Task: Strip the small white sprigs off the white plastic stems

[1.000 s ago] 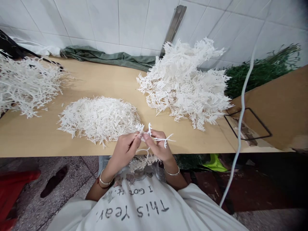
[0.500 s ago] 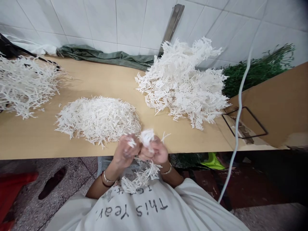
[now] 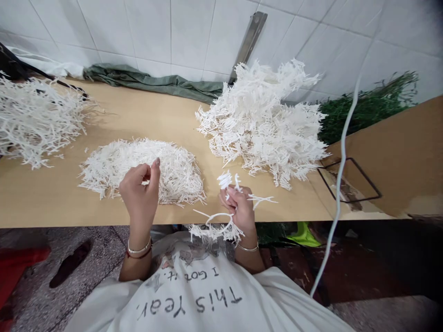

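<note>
My right hand is closed around a white branching sprig, whose stems poke out above the fingers and hang below toward my shirt. Over the near edge of a low heap of short white pieces is my left hand, raised with its fingers curled and the thumb up. Whether anything small sits inside those curled fingers is hidden. A taller pile of white branched sprigs stands behind my right hand.
Another white pile lies at the far left of the table. Green cloth runs along the tiled wall. On the right are green plant stems, a cardboard flap, a black wire frame and a hanging white cable.
My hands were together at the table edge and have moved apart. My left hand went left and up over the low heap; my right hand moved slightly right with the sprig.
</note>
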`<move>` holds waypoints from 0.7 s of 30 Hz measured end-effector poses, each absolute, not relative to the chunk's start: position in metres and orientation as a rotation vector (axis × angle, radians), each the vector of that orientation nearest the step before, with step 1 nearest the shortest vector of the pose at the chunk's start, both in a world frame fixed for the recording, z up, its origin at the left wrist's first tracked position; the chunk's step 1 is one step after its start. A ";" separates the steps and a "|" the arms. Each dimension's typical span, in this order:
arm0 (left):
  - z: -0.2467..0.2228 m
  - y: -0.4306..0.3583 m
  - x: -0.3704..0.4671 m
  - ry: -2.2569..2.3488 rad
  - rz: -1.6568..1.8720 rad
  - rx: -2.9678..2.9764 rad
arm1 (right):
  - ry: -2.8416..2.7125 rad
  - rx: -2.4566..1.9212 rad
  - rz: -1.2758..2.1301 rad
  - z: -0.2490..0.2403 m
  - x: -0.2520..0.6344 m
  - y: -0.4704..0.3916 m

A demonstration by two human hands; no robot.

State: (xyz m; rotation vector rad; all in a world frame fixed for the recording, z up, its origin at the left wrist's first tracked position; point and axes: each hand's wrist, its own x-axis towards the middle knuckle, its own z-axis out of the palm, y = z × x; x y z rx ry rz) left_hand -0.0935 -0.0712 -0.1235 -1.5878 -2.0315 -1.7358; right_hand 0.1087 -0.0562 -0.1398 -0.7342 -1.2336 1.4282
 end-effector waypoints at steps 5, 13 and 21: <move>-0.121 -0.056 -0.107 -2.182 -1.321 -1.647 | -1.473 -0.814 1.478 -0.140 0.115 -0.055; -0.126 -0.044 -0.108 -2.111 -1.283 -1.804 | -1.801 -0.844 1.455 -0.134 0.117 -0.050; -0.122 -0.054 -0.092 -1.736 -1.689 -1.760 | -2.091 -0.938 1.243 -0.129 0.123 -0.035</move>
